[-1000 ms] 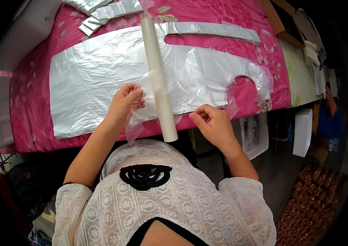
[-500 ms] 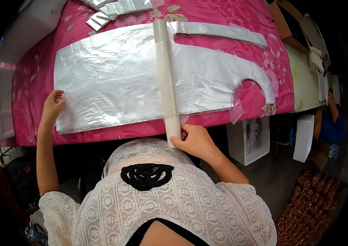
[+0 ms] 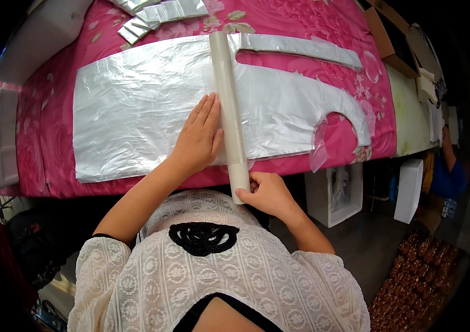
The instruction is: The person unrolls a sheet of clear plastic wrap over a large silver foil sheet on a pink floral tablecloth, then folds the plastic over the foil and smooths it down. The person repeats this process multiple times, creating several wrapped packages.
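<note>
A stack of thin, clear plastic aprons lies flat, its neck and strap cutouts toward the right. Across the aprons runs a long pale tube with film around it. My left hand lies flat on the plastic, fingers stretched, just left of the tube; its thumb is close to or touching the tube. The near end of the tube overhangs the table edge. My right hand grips that end, thumb on top and the other fingers curled, partly hidden.
A pink flowered cloth covers the table. Folded plastic packets lie at the far side. White foam boxes stand at the left and below the table. A cardboard box is at the far right, and another person's arm shows beyond.
My left hand has left the aprons' left edge and moved right to lie flat beside the tube. My right hand still holds the tube's near end, which has shifted slightly right.
</note>
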Available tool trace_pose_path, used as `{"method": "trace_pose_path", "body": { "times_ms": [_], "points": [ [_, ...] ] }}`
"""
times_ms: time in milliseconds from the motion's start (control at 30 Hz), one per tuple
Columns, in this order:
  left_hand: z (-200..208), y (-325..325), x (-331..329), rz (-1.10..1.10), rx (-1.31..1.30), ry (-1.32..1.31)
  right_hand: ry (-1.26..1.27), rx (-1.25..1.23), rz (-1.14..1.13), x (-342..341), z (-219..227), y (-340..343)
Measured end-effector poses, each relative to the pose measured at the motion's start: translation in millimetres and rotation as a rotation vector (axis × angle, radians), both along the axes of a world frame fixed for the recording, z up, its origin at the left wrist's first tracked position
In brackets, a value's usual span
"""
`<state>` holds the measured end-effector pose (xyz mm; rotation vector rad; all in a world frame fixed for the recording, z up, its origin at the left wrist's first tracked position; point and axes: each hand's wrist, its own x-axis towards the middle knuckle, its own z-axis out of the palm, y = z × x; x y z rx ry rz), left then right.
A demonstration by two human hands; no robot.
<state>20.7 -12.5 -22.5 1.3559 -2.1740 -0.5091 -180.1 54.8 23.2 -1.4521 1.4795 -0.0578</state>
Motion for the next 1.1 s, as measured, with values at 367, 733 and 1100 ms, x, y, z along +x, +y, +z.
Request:
{"method": "trace_pose_path", "body": {
  "times_ms": [367, 733, 1100],
  "points": [
    [-16, 2, -5, 0.032, -0.057, -0.250, -0.034, 0.094, 0.157, -7, 13, -34],
    [-16, 1, -7, 0.027, -0.049, -0.306, -0.315, -0.229, -0.216, 46, -31, -220],
    [-17, 2, -6, 0.051, -0.022, -0.301, -1.425, -0.020, -1.001, -18, -37, -292]
  ]
}}
